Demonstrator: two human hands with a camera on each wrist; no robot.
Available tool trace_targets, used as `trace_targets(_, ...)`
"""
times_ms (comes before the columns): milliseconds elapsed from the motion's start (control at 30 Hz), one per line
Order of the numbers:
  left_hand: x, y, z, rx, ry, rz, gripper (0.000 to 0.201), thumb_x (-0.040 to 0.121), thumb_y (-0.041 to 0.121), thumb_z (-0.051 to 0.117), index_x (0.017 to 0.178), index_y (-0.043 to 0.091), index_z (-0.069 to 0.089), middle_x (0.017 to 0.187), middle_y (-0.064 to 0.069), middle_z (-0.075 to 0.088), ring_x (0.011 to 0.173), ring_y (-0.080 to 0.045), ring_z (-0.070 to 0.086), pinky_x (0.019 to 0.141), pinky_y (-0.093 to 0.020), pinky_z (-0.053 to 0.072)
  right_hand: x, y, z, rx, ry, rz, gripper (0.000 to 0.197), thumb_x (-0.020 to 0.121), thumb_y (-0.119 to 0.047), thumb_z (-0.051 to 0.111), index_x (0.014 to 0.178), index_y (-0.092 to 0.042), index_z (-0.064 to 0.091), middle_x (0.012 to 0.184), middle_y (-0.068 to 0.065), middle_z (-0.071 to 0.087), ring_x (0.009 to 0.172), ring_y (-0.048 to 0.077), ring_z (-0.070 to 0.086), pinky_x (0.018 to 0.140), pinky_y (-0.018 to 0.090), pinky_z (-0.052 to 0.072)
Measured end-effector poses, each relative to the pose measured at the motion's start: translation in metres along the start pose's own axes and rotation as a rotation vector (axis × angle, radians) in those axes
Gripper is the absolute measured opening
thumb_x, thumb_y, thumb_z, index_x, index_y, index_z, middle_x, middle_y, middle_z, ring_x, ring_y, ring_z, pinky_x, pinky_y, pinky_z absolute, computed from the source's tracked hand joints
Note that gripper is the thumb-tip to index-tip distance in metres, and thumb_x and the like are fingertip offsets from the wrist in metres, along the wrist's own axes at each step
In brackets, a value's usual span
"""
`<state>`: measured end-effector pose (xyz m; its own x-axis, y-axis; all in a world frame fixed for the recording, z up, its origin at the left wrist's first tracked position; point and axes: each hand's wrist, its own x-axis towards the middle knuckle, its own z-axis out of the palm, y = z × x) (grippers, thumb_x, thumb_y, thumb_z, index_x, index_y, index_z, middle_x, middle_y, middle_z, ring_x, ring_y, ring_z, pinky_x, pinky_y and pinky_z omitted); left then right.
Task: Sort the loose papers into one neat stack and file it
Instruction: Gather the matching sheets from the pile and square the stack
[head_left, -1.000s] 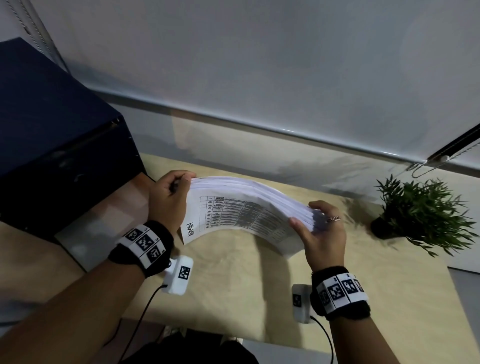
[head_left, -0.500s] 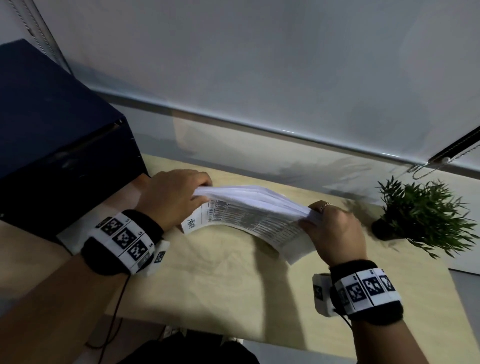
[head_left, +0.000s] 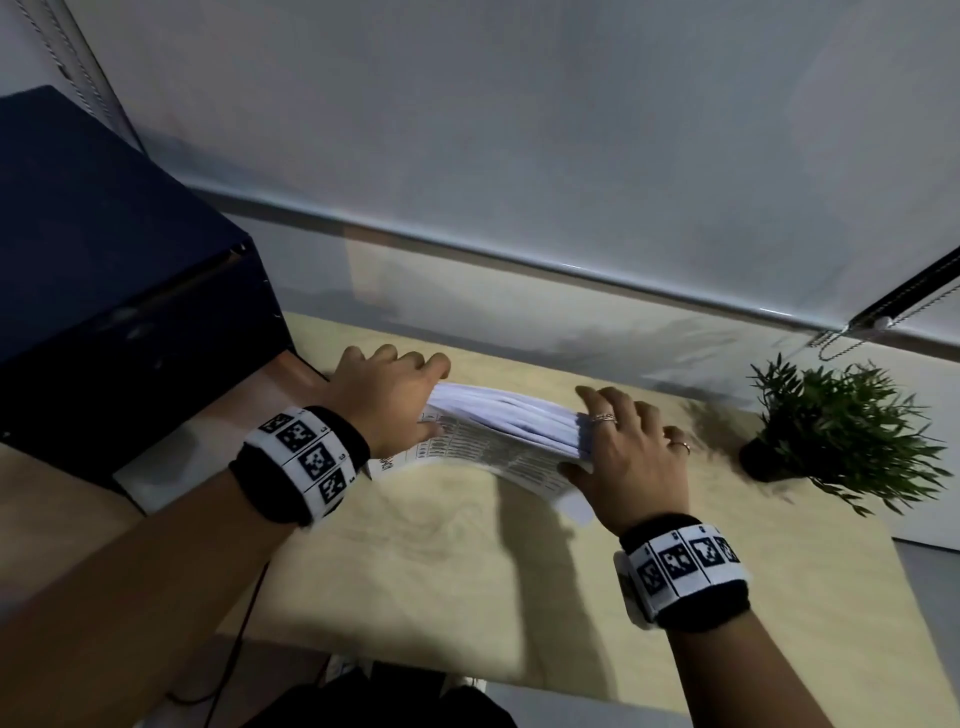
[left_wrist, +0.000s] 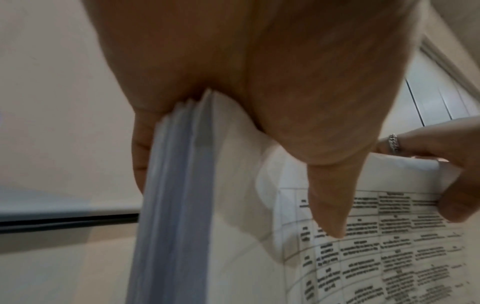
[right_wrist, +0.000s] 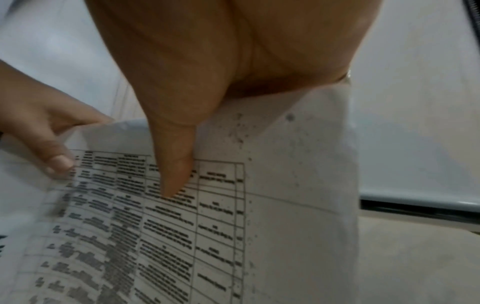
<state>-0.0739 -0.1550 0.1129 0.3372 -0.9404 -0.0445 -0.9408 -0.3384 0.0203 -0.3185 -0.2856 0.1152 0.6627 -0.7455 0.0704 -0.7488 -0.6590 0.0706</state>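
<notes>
A thick stack of white papers (head_left: 506, 423) stands on its long edge on the pale wooden desk (head_left: 467, 571), leaning away from me, its near sheet printed with a table. My left hand (head_left: 387, 400) grips the stack's left end, thumb on the printed sheet, fingers over the top. My right hand (head_left: 623, 447), with rings, grips the right end the same way. The left wrist view shows the paper stack (left_wrist: 176, 205) edge-on between thumb and fingers. In the right wrist view the thumb (right_wrist: 174, 164) presses the printed sheet (right_wrist: 182, 226).
A dark blue box (head_left: 104, 291) stands at the desk's left end, close to my left hand. A small potted plant (head_left: 841, 431) sits at the right. A window blind (head_left: 519, 130) hangs behind the desk. Bare desk lies in front of the stack.
Both hands have lowered the stack from mid-air to the desk and turned palm-down over its top edge. The arch in the papers has flattened.
</notes>
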Motion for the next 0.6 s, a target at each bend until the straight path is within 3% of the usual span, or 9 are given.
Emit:
trace_targets(133,0.005,0.005,-0.002,-0.003,0.039,0.002,0.06,0.075,0.066,0.056,0.122,0.033,0.038,0.114,0.009,0.061,0.106,-0.023,0.057,0.082,-0.041,0.041,0.002,-0.007,0.0,0.006,0.05,0.008,0.087,0.064,-0.053,0.078,0.14,-0.029,0.041,0.135,-0.004,0.052,0.119,0.029,0.051,0.092,0.056,0.042)
trace_targets(300,0.011,0.006,-0.005,0.017,0.008,-0.009,0.055,0.08,0.059,0.058,0.123,0.032,0.039,0.115,0.008,0.059,0.109,-0.022,0.055,0.082,-0.041,0.037,0.006,-0.008,0.004,0.017,0.001,0.042,0.084,0.07,-0.051,0.074,0.143,-0.028,0.039,0.126,-0.003,0.058,0.11,0.029,0.057,0.09,0.055,0.042)
trace_targets(467,0.015,0.001,-0.011,0.009,0.043,0.047,0.013,0.089,0.032,0.061,0.098,0.028,0.053,0.092,0.006,0.07,0.095,-0.02,0.066,0.072,-0.034,0.03,0.013,-0.002,-0.004,0.114,0.067,0.067,0.057,0.077,-0.034,0.071,0.131,-0.027,0.054,0.081,0.004,0.071,0.089,0.029,0.068,0.083,0.047,0.043)
trace_targets(533,0.014,-0.003,-0.013,-0.002,0.072,0.061,0.015,0.088,0.036,0.063,0.097,0.027,0.054,0.092,0.005,0.071,0.094,-0.022,0.066,0.07,-0.034,0.029,0.014,0.003,-0.011,0.119,0.081,0.071,0.058,0.075,-0.036,0.073,0.13,-0.03,0.055,0.078,0.003,0.071,0.086,0.027,0.07,0.083,0.044,0.043)
trace_targets(600,0.012,-0.006,-0.011,-0.018,0.025,0.06,0.027,0.086,0.044,0.064,0.104,0.028,0.051,0.098,0.005,0.069,0.095,-0.024,0.064,0.071,-0.035,0.033,0.011,0.006,-0.014,0.092,0.03,0.056,0.068,0.072,-0.042,0.075,0.134,-0.034,0.049,0.088,0.001,0.073,0.092,0.025,0.07,0.085,0.043,0.043)
